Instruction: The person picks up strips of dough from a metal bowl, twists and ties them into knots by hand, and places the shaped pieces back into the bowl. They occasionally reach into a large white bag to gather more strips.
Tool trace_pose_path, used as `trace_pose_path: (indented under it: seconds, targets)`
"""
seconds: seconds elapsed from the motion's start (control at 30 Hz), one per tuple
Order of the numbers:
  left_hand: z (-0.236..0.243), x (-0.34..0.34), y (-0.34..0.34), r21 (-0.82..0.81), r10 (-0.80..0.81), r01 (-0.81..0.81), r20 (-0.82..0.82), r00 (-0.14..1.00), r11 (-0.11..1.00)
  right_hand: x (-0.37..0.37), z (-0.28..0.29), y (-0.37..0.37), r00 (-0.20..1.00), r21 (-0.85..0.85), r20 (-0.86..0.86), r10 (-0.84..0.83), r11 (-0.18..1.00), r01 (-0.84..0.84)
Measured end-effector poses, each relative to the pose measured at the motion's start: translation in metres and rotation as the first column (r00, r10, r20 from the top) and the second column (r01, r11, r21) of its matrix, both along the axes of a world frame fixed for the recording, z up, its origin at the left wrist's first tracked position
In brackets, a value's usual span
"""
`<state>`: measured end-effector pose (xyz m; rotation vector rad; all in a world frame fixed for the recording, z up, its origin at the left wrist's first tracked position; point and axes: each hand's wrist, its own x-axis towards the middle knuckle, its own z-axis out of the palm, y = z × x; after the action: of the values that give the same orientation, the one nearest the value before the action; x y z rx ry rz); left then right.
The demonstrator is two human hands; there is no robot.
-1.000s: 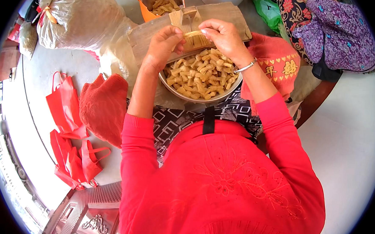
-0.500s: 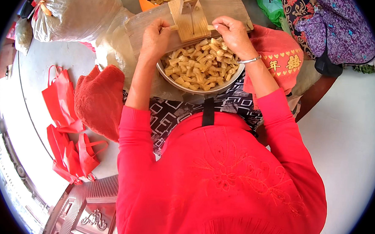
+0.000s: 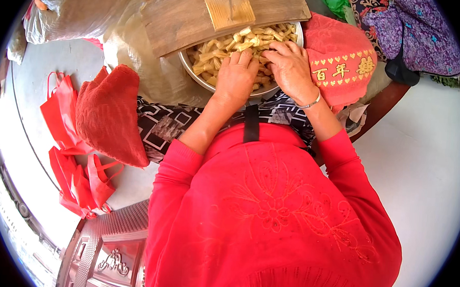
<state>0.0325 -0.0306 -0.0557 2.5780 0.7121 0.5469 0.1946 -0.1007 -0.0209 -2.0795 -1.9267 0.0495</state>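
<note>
A round metal bowl point(image 3: 192, 73) rests on my lap, filled with several pale yellow cut pieces point(image 3: 219, 52). My left hand point(image 3: 237, 76) lies palm down over the near side of the pile, fingers curled into the pieces. Beside it, my right hand point(image 3: 291, 69), with a thin bracelet at the wrist, digs its fingers into the pieces too. Whether either hand pinches a piece is hidden by the fingers. A curved wooden board point(image 3: 195, 17) with a lighter wooden block point(image 3: 227, 5) spans the far rim of the bowl.
A red cloth point(image 3: 109, 114) lies at my left knee, a red printed cloth point(image 3: 341, 61) at my right. Red carrier bags point(image 3: 78, 161) lie on the pale floor. A large clear plastic sack point(image 3: 76, 8) sits far left. An embossed metal box point(image 3: 107, 249) stands lower left. Another person's purple patterned clothing point(image 3: 407, 28) shows upper right.
Both hands have come down from the wooden block at the bowl's far rim into the pile of pieces. The view has tipped forward, so the bowl now appears higher in the picture.
</note>
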Motion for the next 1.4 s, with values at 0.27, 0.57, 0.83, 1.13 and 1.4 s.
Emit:
trace_pose_path:
  seconds: [0.27,0.57,0.83,1.13,1.4]
  targets:
    - [-0.002,-0.008,-0.004,0.003,0.021,-0.021,-0.094,0.995,1.000,-0.022,0.006,-0.012,0.982,-0.070,-0.191,-0.003,0.997,-0.011]
    - [-0.021,-0.003,0.038,0.005,0.016,-0.015,-0.330,0.944,1.000,-0.012,-0.045,0.028,0.999,-0.190,0.009,-0.051,0.980,0.052]
    - [-0.037,0.025,0.067,-0.104,0.210,-0.264,-0.366,0.907,0.959,-0.005,-0.056,0.082,0.922,-0.351,0.153,-0.355,0.853,0.386]
    - [-0.024,0.004,0.048,-0.137,0.174,-0.223,-0.299,0.938,0.965,-0.005,-0.050,0.037,0.954,-0.125,-0.229,-0.195,0.977,0.170]
    - [0.020,-0.038,-0.011,-0.182,0.003,-0.023,-0.110,0.994,0.983,-0.016,0.016,-0.020,0.975,-0.340,-0.209,-0.075,0.940,-0.001]
